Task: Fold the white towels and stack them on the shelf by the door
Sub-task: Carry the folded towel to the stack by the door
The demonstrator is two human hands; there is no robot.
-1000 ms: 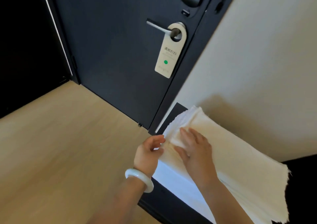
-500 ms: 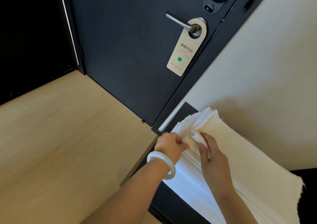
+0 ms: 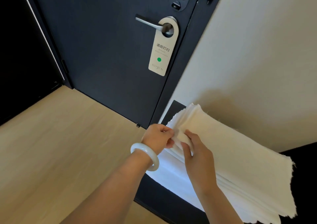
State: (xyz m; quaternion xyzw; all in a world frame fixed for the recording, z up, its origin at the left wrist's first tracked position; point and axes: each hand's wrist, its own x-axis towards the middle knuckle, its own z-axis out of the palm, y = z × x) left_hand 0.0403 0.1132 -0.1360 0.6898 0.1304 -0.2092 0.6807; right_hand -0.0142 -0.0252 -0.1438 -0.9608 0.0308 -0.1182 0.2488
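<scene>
A stack of white towels (image 3: 240,155) is laid on the dark shelf (image 3: 163,194), against the cream wall (image 3: 248,60) and just beside the dark door (image 3: 103,52); its corner nearest the door is pinched by both hands; the left hand (image 3: 157,137), with a pale bangle (image 3: 145,155) on the wrist, is curled on it, and the right hand (image 3: 197,155) is closed on it with thumb and fingers; a card sign (image 3: 163,52) is hung on the door handle (image 3: 147,23).

Both bare forearms reach in from below and converge. Left hand (image 3: 157,137) is curled, thumb and fingertips pinching a towel (image 3: 231,146) corner. Right hand (image 3: 197,156) sits knuckles-up just beside it, fingers bent, thumb and forefinger nipping that same corner.
</scene>
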